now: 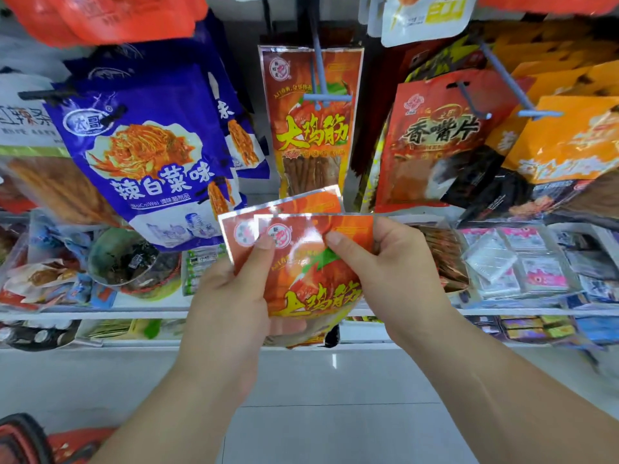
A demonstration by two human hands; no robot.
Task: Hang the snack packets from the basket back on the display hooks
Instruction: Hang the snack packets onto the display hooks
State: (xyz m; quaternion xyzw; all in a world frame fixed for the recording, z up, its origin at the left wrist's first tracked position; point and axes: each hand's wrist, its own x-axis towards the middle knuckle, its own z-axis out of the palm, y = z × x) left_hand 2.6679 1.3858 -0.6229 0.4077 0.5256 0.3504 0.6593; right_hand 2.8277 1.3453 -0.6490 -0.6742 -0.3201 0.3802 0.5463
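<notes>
I hold a small stack of orange-red snack packets (310, 262) in front of the display, below a blue-grey display hook (321, 85). My left hand (234, 296) grips the stack from the left, thumb on the front near the round logo. My right hand (385, 262) pinches the front packet's top edge with thumb over its face. One matching orange packet (311, 145) hangs on that hook. A red basket (37, 443) shows at the bottom left corner.
Purple packets (147, 155) hang on a hook to the left, red packets (438, 142) and orange packets (562, 139) on hooks to the right. A white shelf (100, 313) below carries assorted small snacks. Pale floor tiles lie under my arms.
</notes>
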